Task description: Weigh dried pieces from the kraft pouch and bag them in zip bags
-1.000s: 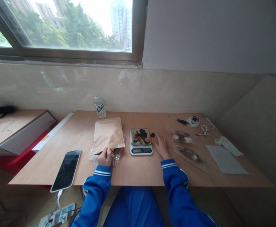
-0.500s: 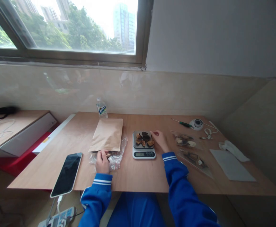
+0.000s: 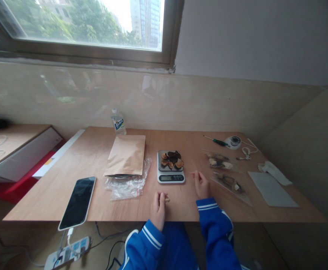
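Note:
A small digital scale [image 3: 170, 177] sits mid-table with several dark and tan dried slices [image 3: 172, 159] piled on its platform. My left hand [image 3: 158, 207] rests near the front edge, fingers closed on a small tan piece [image 3: 166, 200]. My right hand [image 3: 201, 183] lies just right of the scale, fingers curled loosely, nothing visible in them. Left of the scale lies a brown paper pouch [image 3: 126, 155] on top of clear plastic bags [image 3: 127, 186].
A phone [image 3: 78, 201] lies at the front left, its cable running to a power strip [image 3: 67, 252] on the floor. A water bottle [image 3: 118, 122] stands at the back. Two filled clear bags [image 3: 221, 161], a screwdriver [image 3: 216, 141], a round device [image 3: 232, 141] and a grey sheet [image 3: 271, 189] lie at right.
My left hand left the pouch and moved right to the front edge, now holding a small piece. My right hand drew back from the scale toward me.

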`<action>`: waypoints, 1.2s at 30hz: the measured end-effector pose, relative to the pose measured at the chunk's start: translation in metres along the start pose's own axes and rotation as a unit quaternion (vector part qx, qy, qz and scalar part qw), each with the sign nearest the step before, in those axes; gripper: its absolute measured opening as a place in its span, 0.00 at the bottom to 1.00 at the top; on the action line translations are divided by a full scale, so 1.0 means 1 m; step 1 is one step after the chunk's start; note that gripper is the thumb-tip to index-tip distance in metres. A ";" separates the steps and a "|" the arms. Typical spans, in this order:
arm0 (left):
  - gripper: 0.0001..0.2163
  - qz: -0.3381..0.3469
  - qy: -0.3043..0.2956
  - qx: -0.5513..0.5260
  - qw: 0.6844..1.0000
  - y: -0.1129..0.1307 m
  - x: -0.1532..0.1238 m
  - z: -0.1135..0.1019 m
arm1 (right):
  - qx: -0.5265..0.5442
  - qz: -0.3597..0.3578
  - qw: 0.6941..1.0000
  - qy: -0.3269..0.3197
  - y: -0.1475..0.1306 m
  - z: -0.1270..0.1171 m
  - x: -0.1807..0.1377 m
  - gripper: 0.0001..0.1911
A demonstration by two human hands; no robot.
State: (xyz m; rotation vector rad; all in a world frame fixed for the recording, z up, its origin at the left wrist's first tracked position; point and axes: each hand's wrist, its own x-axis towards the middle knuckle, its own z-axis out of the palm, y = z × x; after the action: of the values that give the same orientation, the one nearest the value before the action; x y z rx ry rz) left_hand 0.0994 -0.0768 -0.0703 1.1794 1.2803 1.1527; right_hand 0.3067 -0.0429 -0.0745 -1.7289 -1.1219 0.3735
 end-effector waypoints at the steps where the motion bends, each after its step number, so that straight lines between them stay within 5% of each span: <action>1: 0.20 0.002 0.003 -0.010 1.000 -0.001 -0.001 0.008 | 0.027 0.011 0.999 -0.017 -0.011 0.002 -0.016 0.29; 6: 0.20 0.015 0.033 -0.045 0.998 -0.006 -0.008 0.023 | 0.159 0.008 0.964 -0.211 -0.055 0.022 -0.093 0.20; 13: 0.27 0.065 -0.070 0.026 0.995 0.007 -0.017 0.019 | 0.247 0.099 0.939 -0.218 -0.063 0.041 -0.112 0.20; 17: 0.25 0.108 -0.086 0.063 0.988 0.005 -0.016 0.017 | 0.220 0.110 0.953 -0.177 -0.053 0.030 -0.097 0.22; 20: 0.21 0.142 -0.042 0.109 0.983 -0.001 -0.010 0.002 | 0.119 0.097 0.984 -0.094 -0.037 0.012 -0.075 0.24; 23: 0.14 0.166 0.043 0.160 0.972 -0.002 0.003 -0.025 | -0.042 0.012 0.999 -0.014 -0.017 -0.011 -0.046 0.25; 26: 0.12 0.201 0.115 0.213 0.949 0.002 0.022 -0.053 | -0.166 -0.096 0.981 0.024 -0.002 -0.027 -0.030 0.25; 32: 0.15 0.188 0.201 0.355 0.893 -0.005 0.063 -0.084 | -0.190 -0.146 0.970 0.034 0.003 -0.019 -0.073 0.17; 36: 0.14 0.137 0.151 0.436 0.877 -0.018 0.080 -0.101 | -0.147 -0.127 0.981 -0.014 -0.008 -0.003 -0.114 0.13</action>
State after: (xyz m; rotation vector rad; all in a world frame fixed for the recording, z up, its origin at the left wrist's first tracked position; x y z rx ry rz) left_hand -0.0031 -0.0001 -0.0899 1.9342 2.0359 0.9862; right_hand 0.2451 -0.1370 -0.0938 -1.8062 -1.4575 0.0741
